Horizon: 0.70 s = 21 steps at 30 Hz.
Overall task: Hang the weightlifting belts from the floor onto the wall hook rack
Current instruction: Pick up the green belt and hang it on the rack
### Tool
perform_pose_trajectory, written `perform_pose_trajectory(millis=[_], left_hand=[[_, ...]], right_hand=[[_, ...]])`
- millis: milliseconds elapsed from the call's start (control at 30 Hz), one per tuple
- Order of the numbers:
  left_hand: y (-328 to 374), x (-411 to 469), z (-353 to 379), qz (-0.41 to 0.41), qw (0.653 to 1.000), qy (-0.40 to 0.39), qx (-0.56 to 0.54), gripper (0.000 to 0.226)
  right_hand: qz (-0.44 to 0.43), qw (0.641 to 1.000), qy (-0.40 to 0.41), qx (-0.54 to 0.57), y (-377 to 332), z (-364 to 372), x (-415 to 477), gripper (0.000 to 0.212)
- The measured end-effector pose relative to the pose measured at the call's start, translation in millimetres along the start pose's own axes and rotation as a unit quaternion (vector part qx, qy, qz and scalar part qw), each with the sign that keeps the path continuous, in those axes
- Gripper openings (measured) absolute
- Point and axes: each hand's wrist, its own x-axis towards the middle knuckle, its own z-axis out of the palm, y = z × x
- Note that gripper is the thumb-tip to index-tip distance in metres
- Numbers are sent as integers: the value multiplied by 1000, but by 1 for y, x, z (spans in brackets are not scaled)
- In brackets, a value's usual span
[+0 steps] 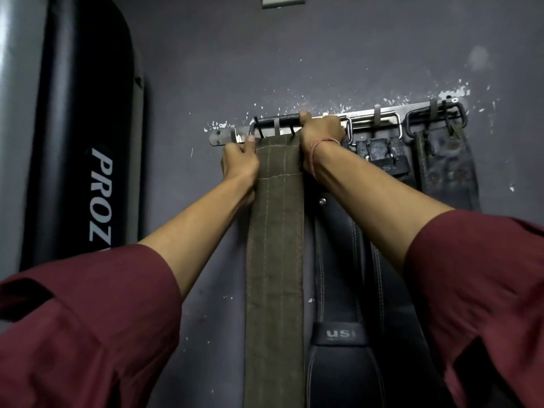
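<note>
**Here, an olive belt held up at the wall rack**

The olive belt (275, 231), coarse woven canvas with pale stitched lines, hangs long and flat against the grey wall (294, 54). Its top is at the left end of the hook rack (226, 139), a flat steel strip. The left hand (240, 160) pinches the belt's left edge. The right hand (319, 134) has its fingers clenched round the dark wire buckle (266, 120). Just beside hang a smooth black leather belt (338, 260) and a worn belt (444, 163).
</note>
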Motion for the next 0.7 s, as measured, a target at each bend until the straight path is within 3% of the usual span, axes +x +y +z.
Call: perform_pose_trajectory(millis=[233, 433, 700], left_hand=[[-4, -23, -9, 9, 998, 19, 67, 42], [1, -50, -17, -5, 997, 40, 68, 34], [-12, -129, -62, 51, 990, -21, 128, 34]], right_hand=[[0, 1000, -9, -29, 3, -6, -10, 46], [-62, 997, -7, -55, 21, -10, -37, 24], [-159, 984, -6, -75, 48, -30, -109, 28]])
